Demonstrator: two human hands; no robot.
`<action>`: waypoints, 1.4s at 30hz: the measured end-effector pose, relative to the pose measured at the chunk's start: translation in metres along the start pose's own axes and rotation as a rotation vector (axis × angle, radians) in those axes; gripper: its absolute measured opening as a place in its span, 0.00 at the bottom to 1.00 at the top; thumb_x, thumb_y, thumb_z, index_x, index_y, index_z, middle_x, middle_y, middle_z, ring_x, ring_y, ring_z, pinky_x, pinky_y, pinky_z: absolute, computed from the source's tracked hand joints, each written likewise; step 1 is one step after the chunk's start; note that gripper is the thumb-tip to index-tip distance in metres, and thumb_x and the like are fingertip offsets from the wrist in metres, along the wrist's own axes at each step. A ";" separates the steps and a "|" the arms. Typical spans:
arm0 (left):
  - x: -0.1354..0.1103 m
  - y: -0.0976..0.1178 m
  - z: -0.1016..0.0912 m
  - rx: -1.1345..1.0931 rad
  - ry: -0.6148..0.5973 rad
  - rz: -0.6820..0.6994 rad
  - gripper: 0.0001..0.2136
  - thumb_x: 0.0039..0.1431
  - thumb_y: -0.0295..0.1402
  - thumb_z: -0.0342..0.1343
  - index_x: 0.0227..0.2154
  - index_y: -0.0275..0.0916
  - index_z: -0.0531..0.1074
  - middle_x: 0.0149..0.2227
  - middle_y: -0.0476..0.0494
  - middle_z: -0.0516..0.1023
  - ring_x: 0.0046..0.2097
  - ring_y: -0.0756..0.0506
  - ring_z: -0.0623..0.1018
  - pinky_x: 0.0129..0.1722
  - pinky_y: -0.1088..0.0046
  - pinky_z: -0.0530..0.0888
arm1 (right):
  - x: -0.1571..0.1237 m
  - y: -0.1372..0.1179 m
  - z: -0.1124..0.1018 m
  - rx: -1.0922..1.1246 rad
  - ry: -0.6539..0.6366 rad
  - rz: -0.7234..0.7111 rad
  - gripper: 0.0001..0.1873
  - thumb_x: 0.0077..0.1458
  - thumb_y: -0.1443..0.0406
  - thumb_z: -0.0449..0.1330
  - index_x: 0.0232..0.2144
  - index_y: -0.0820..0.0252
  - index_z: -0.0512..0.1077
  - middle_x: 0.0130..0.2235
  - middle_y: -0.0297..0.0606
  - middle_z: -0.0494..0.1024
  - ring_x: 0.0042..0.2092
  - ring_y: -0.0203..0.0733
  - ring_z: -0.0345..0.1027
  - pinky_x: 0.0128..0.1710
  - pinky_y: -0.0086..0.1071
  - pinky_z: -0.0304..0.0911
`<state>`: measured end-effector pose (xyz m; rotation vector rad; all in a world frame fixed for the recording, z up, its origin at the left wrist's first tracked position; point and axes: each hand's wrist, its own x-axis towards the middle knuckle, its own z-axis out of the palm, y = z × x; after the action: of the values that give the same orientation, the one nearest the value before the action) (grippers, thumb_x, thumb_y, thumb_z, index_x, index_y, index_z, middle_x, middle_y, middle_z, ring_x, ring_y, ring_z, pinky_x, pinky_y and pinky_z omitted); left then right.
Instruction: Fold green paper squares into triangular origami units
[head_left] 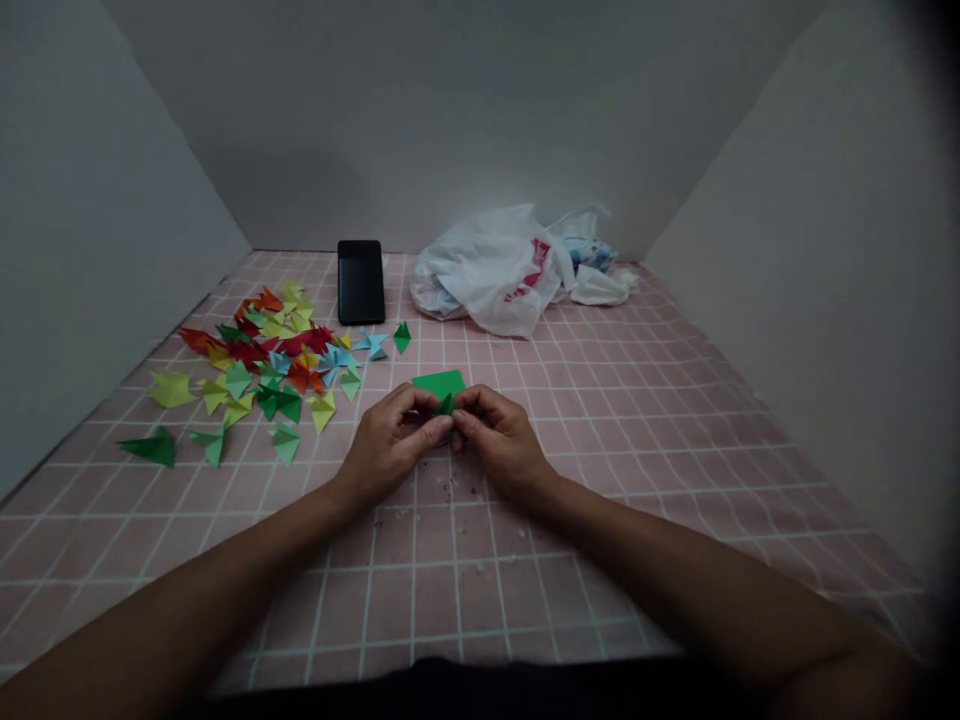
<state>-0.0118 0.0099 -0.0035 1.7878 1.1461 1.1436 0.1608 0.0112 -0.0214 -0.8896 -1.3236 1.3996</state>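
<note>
My left hand [390,440] and my right hand [499,435] meet at the middle of the pink tiled table [600,430]. Both pinch a small folded green paper piece [446,405] between their fingertips. Just behind the hands a flat green paper sheet [439,383] lies on the table. To the left spreads a pile of folded paper triangles [262,365] in red, yellow, green, orange and light blue.
A black phone [361,281] lies flat near the back wall. A crumpled white plastic bag [499,265] sits at the back, right of the phone. Grey walls close in on the left, back and right. Small crumbs dot the tiles near my wrists.
</note>
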 end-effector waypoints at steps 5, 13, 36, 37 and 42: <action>0.001 -0.002 0.001 -0.063 -0.004 -0.036 0.03 0.57 0.32 0.61 0.33 0.39 0.75 0.33 0.48 0.79 0.34 0.47 0.78 0.37 0.72 0.74 | 0.002 -0.002 -0.001 0.007 -0.006 -0.022 0.07 0.57 0.61 0.63 0.32 0.56 0.68 0.23 0.27 0.70 0.24 0.33 0.64 0.27 0.30 0.62; 0.003 0.002 -0.003 -0.022 -0.003 -0.059 0.02 0.55 0.31 0.59 0.32 0.39 0.75 0.29 0.49 0.77 0.32 0.48 0.77 0.33 0.73 0.73 | -0.004 -0.008 -0.003 -0.178 -0.036 -0.112 0.05 0.61 0.63 0.59 0.33 0.57 0.71 0.27 0.30 0.70 0.27 0.34 0.64 0.29 0.31 0.62; 0.003 0.002 -0.001 -0.515 -0.090 -0.220 0.11 0.51 0.35 0.70 0.32 0.39 0.75 0.31 0.50 0.81 0.30 0.48 0.82 0.34 0.71 0.83 | 0.000 -0.015 -0.008 -0.504 0.034 -0.428 0.05 0.62 0.67 0.58 0.33 0.55 0.72 0.33 0.35 0.74 0.35 0.40 0.68 0.39 0.37 0.64; 0.003 0.002 -0.001 -0.517 -0.106 -0.228 0.11 0.51 0.36 0.71 0.32 0.40 0.75 0.31 0.49 0.81 0.30 0.48 0.82 0.34 0.70 0.83 | 0.000 -0.015 -0.008 -0.485 0.038 -0.395 0.05 0.62 0.67 0.57 0.32 0.55 0.71 0.31 0.34 0.73 0.34 0.40 0.67 0.38 0.36 0.63; 0.002 0.001 -0.001 -0.511 -0.163 -0.250 0.12 0.51 0.38 0.71 0.33 0.41 0.75 0.32 0.48 0.82 0.28 0.48 0.82 0.32 0.70 0.83 | -0.002 -0.012 -0.006 -0.331 0.065 -0.228 0.03 0.60 0.64 0.60 0.34 0.55 0.68 0.28 0.30 0.69 0.29 0.36 0.63 0.31 0.32 0.60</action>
<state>-0.0124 0.0121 -0.0016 1.2805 0.8548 1.0078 0.1687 0.0101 -0.0106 -0.9558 -1.5800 0.9847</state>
